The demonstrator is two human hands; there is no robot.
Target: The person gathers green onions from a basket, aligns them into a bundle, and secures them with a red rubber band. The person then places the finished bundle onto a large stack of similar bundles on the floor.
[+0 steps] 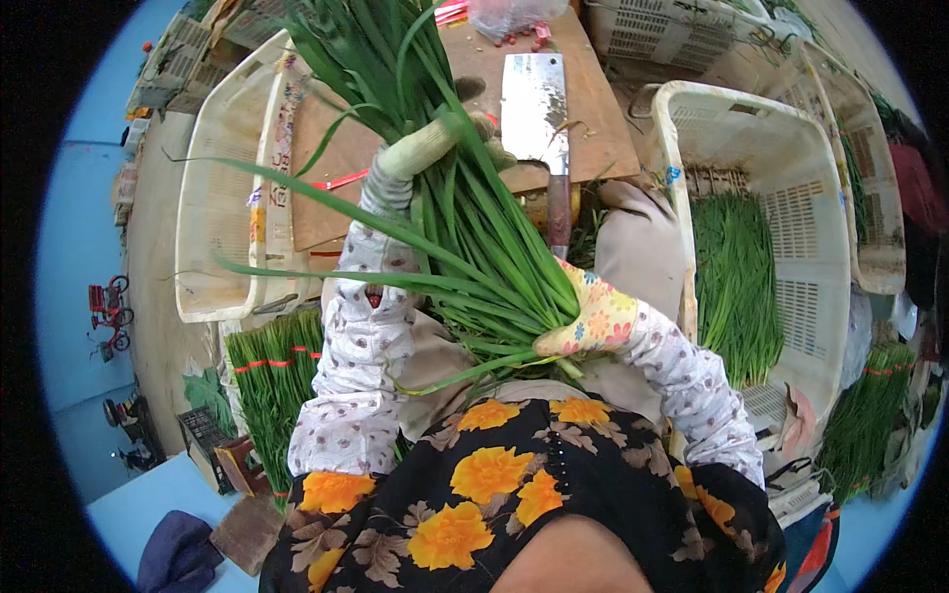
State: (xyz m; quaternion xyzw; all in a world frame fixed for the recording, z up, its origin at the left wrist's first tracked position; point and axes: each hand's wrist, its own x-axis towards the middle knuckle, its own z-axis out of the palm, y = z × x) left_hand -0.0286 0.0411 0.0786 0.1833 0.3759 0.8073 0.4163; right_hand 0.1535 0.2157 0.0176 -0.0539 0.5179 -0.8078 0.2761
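A thick loose bunch of long green Chinese chives (482,237) slants across the space above my lap. My left hand (426,147), in a pale knit glove, is wrapped around its upper part, with the leaves fanning out beyond it. At the lower end my right hand (597,311), in a flower-printed glove, grips the bunch near the stalk ends. A few leaves stick out sideways over my left sleeve. Just right of the bunch, a cleaver (528,107) lies on a wooden board (600,141), its brown handle reaching over the near edge towards me.
A white plastic crate (808,178) holding chives stands at right; another crate (215,200) is at left. Bundles of chives with red bands (278,370) stand by my left arm. A clear plastic bag (511,18) and a red strip (341,180) lie on the board.
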